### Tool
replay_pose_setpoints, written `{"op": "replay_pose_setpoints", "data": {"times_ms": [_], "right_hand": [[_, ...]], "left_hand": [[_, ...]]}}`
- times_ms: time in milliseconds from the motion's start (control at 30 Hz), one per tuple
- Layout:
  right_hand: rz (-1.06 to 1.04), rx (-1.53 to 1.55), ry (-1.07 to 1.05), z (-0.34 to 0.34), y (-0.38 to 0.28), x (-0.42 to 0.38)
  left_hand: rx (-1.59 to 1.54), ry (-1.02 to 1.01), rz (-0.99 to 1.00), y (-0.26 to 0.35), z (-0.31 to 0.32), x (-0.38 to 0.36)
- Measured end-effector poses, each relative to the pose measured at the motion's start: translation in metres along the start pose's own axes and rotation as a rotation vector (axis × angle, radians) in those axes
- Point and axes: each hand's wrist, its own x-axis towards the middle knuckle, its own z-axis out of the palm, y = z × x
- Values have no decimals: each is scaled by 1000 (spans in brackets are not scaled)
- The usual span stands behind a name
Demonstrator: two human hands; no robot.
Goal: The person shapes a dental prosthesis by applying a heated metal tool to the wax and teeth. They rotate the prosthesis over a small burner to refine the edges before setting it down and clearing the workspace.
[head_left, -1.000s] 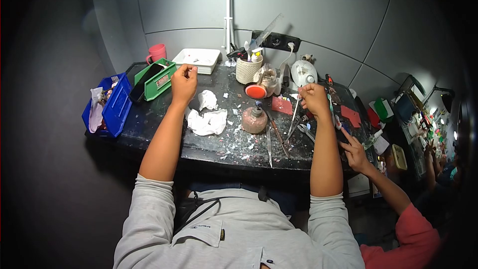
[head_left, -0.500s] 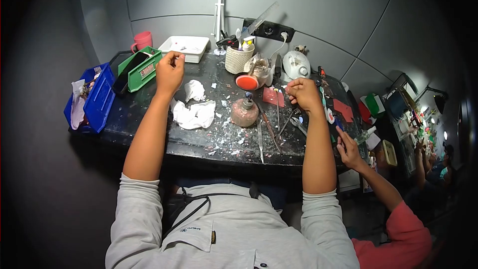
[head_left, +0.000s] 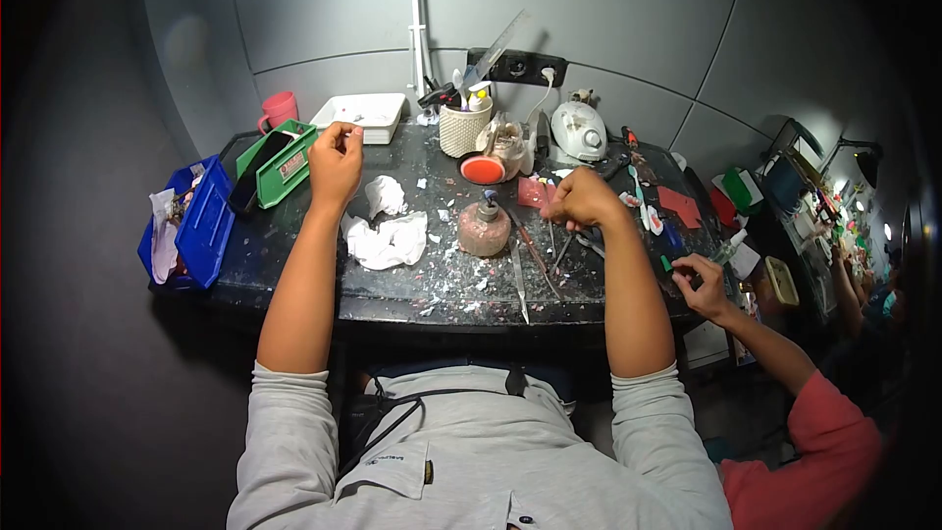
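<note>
My left hand [head_left: 337, 169] is raised over the back left of the black table, beside a green bin [head_left: 283, 165]. Its thumb and fingers are pinched together; whatever they hold is too small to name. Lower and farther right, my right hand [head_left: 589, 200] reaches over a red sheet [head_left: 533, 192] and several slim tools. Its fingers are closed too, and their tips hide what is between them. A round pinkish burner-like bottle [head_left: 484, 231] with a metal neck stands between my hands. Near it lie a metal knife-like tool [head_left: 519, 285] and a brown-handled tool [head_left: 532, 243].
White crumpled cloths [head_left: 389, 240] lie left of the bottle. Behind stand a woven cup [head_left: 464, 132] of tools, a white tray [head_left: 363, 115], a pink mug [head_left: 279, 111] and a white rounded device [head_left: 580, 132]. A blue bin [head_left: 201, 231] is leftmost. A co-worker's hand [head_left: 704, 287] holds something green.
My right hand has moved down and left, over the red sheet. My left hand stays pinched in place. The camera view has shifted slightly. The co-worker's hand now holds a green item, with a blue one lying nearby.
</note>
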Motion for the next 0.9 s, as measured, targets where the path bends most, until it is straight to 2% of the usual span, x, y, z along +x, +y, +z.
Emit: {"op": "replay_pose_setpoints", "data": {"times_ms": [100,267,533,900], "right_hand": [[33,-66,5,10,0,7],[92,-10,-28,10,2,12],[50,58,21,8,14,19],[21,-31,72,14,17,23]], "left_hand": [[36,9,25,1,1,0],[53,-11,-22,6,1,-3],[96,-15,-7,8,3,-3],[135,-50,-24,9,2,-4]]}}
